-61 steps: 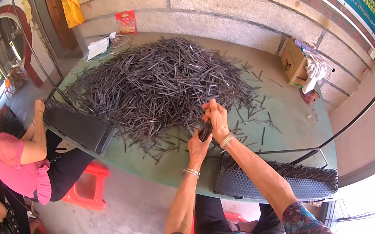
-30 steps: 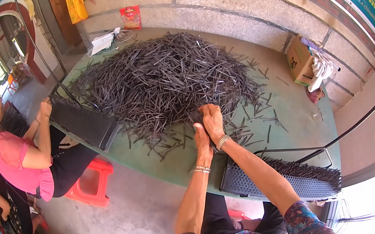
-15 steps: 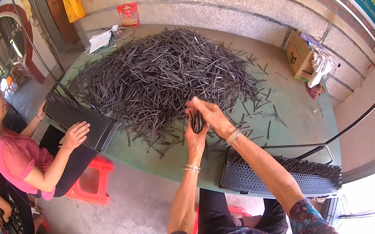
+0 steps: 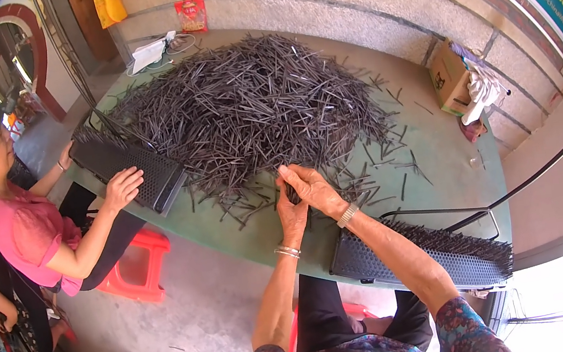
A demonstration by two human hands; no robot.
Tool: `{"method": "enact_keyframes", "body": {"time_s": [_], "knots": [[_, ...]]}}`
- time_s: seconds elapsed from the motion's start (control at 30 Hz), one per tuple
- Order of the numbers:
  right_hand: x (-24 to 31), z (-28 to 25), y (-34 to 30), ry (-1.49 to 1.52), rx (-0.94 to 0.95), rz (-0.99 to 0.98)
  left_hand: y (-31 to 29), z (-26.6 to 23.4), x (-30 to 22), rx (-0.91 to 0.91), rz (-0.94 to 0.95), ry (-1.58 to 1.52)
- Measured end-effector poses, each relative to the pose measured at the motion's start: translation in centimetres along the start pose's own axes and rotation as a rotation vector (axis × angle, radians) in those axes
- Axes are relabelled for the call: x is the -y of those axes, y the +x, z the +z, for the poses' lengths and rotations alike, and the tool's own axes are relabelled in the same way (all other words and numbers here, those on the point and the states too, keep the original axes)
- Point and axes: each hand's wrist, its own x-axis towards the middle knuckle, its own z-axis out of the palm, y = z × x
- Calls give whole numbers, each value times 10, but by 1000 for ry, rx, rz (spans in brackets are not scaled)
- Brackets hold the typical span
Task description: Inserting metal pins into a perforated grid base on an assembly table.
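Note:
Just in front of a big heap of thin dark sticks (image 4: 249, 108), my two hands meet close together. My left hand (image 4: 293, 218) is closed round a small bunch of dark sticks (image 4: 291, 193), mostly covered by the fingers. From the right, my right hand (image 4: 318, 190) closes over the same bunch, its fingers and thumb pressed near the upper end. Under my right forearm, at the table's near edge, lies a black perforated block (image 4: 389, 262). Rows of dark sticks (image 4: 464, 254) stand up from it.
At the left, a seated co-worker in pink (image 4: 36, 238) has both hands at another perforated block (image 4: 144, 182). Loose sticks (image 4: 396, 162) lie scattered on the green table (image 4: 218, 236). A carton (image 4: 453, 81) stands by the wall. A red stool (image 4: 138, 266) is on the floor.
My right hand has come down over the bunch, hiding more of it. The co-worker's block has shifted slightly to the right along with their near hand.

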Motion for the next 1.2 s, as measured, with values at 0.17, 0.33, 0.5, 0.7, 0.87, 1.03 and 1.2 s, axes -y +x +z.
{"method": "enact_keyframes", "body": {"time_s": [0.17, 0.33, 0.5, 0.7, 0.87, 1.03, 1.2], "knots": [[-18, -2, -1, -52, -7, -163, -2, 7, -5, 26, -44, -45], [-27, -15, 2, 6, -81, -104, -4, 8, -9, -6, -55, 118], [3, -12, -12, -91, -58, -230, -5, 8, -26, -48, -24, 103], [-10, -7, -15, -581, -296, -542, -7, 8, -17, -86, -4, 50], [-7, -10, -5, -322, -419, -438, 6, -6, -6, -14, -177, -16], [-24, -23, 8, 114, -409, -156, 19, -1, -18, -71, -480, -682], [-50, -27, 4, -145, -408, -89, 25, 4, -14, 28, -523, -1031]]}}
